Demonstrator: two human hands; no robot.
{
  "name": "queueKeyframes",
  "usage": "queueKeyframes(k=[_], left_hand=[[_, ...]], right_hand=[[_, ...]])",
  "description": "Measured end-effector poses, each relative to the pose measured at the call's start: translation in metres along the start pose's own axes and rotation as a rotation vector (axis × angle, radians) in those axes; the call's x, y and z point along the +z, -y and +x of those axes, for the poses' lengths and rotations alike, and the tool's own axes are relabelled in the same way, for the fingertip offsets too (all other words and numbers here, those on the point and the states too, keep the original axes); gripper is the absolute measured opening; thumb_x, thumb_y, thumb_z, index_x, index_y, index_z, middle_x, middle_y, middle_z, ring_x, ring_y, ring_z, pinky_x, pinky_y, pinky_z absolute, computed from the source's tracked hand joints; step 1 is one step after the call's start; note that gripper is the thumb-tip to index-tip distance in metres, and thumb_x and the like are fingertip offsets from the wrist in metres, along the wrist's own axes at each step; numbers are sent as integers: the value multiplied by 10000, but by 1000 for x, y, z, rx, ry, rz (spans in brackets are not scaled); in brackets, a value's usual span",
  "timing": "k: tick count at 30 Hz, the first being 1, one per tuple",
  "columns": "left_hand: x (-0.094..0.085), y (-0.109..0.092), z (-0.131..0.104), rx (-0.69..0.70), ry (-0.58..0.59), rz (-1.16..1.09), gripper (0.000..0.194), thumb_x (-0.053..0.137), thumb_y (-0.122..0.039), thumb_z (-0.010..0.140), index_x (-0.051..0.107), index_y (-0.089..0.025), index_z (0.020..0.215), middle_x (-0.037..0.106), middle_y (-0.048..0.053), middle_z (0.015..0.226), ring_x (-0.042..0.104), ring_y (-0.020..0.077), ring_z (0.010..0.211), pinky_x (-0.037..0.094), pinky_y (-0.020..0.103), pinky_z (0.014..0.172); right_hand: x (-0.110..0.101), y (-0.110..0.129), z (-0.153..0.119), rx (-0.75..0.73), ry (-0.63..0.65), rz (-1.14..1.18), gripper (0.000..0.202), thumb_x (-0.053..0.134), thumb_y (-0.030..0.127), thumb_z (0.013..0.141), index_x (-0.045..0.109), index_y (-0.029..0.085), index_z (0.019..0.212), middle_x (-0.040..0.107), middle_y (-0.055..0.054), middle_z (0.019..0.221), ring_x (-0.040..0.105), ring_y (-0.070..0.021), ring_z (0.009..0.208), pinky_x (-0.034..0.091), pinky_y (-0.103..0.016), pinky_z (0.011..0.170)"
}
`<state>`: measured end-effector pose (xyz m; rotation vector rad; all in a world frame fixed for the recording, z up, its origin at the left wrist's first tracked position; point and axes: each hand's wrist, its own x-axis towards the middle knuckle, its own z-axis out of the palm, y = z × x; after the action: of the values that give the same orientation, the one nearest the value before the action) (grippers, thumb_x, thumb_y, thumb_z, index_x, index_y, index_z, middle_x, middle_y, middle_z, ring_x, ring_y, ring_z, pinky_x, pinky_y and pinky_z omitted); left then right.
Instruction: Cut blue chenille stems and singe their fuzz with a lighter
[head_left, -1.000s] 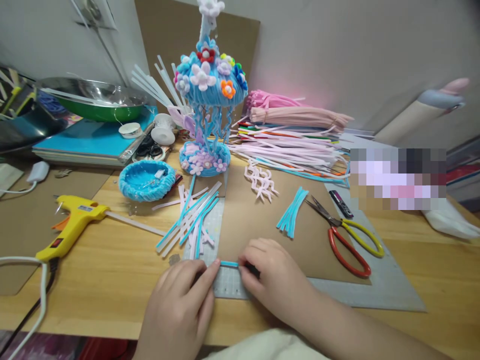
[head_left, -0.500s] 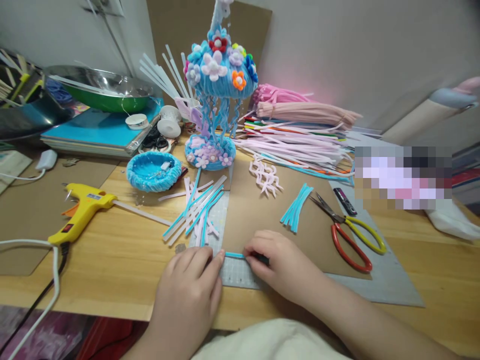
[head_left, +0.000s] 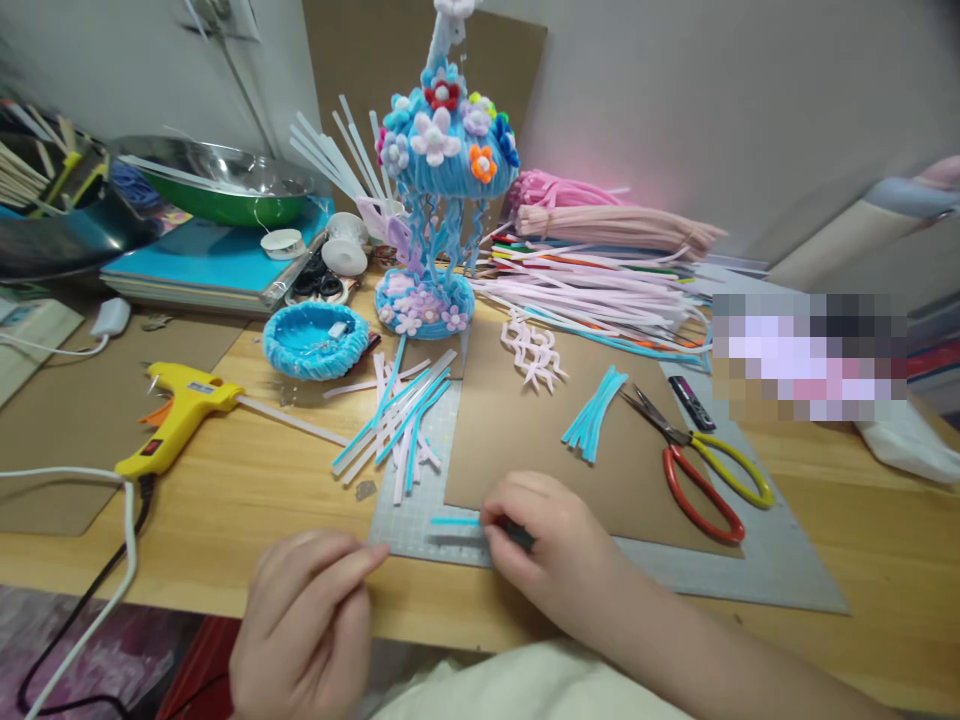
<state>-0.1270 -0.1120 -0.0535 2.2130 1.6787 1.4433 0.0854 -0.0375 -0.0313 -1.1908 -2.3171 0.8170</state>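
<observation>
My right hand (head_left: 544,545) pinches a short light-blue pipe cleaner (head_left: 454,521) over the grey cutting mat (head_left: 412,540). Its left end sticks out free, and a dark object (head_left: 517,533) shows under the curled fingers, too covered to name. Lower left, at the table edge, my left hand (head_left: 311,610) is loosely bent, index finger and thumb apart, with nothing visible in it. Cut blue, pink and white strips (head_left: 397,420) lie in a loose pile beyond. On the brown cardboard (head_left: 502,440) are a bundle of blue pipe cleaners (head_left: 595,415) and pink twisted pieces (head_left: 531,352).
Scissors (head_left: 686,437) with red and yellow handles lie at right. A yellow glue gun (head_left: 180,415) with cords lies left. Behind stand a flowered blue jellyfish-like craft (head_left: 450,150), a blue fuzzy bowl (head_left: 315,345) and piled pipe cleaners (head_left: 600,285).
My left hand has let go of the blue pipe cleaner's left end and drawn back left and down. My right hand still holds it, slightly lower. The view has shifted a little.
</observation>
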Motion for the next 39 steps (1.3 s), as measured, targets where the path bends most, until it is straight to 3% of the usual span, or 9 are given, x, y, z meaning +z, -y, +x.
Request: queueKeyframes(k=[5, 11, 18, 30, 39], left_hand=[[-10, 17, -22, 69, 46, 190, 276, 600, -23, 685, 663, -210, 879, 639, 48, 819, 590, 198, 776, 417, 340, 700], [-5, 28, -29, 114, 99, 404, 381, 586, -84, 695, 652, -232, 1039, 651, 75, 857, 603, 225, 773, 413, 355, 692], [-6, 26, -29, 152, 122, 480, 464, 600, -137, 687, 634, -292, 1123, 682, 42, 922, 582, 218, 809, 383, 353, 715], [-4, 27, -33, 173, 86, 523, 442, 602, -170, 692, 642, -304, 1112, 695, 25, 929, 564, 215, 825, 364, 358, 711], [-1, 31, -39, 133, 12, 516, 384, 608, -153, 667, 646, -227, 1042, 670, 56, 840, 570, 226, 772, 385, 362, 700]], right_hand=[[20, 19, 6, 24, 66, 4, 150, 506, 40, 720, 546, 184, 709, 559, 6, 704, 500, -126, 688, 355, -231, 627], [33, 23, 15, 7, 68, -81, 129, 511, 72, 728, 566, 188, 714, 568, 3, 703, 506, -131, 680, 355, -236, 620], [31, 25, 14, 9, 83, -89, 132, 517, 69, 730, 570, 188, 709, 582, 5, 702, 514, -131, 690, 354, -231, 625], [33, 26, 17, -9, 108, -135, 140, 528, 77, 726, 594, 200, 714, 597, 7, 706, 524, -135, 688, 344, -236, 610], [35, 24, 16, -4, 101, -137, 138, 537, 77, 720, 589, 205, 714, 598, 14, 706, 523, -132, 691, 343, -239, 617]])
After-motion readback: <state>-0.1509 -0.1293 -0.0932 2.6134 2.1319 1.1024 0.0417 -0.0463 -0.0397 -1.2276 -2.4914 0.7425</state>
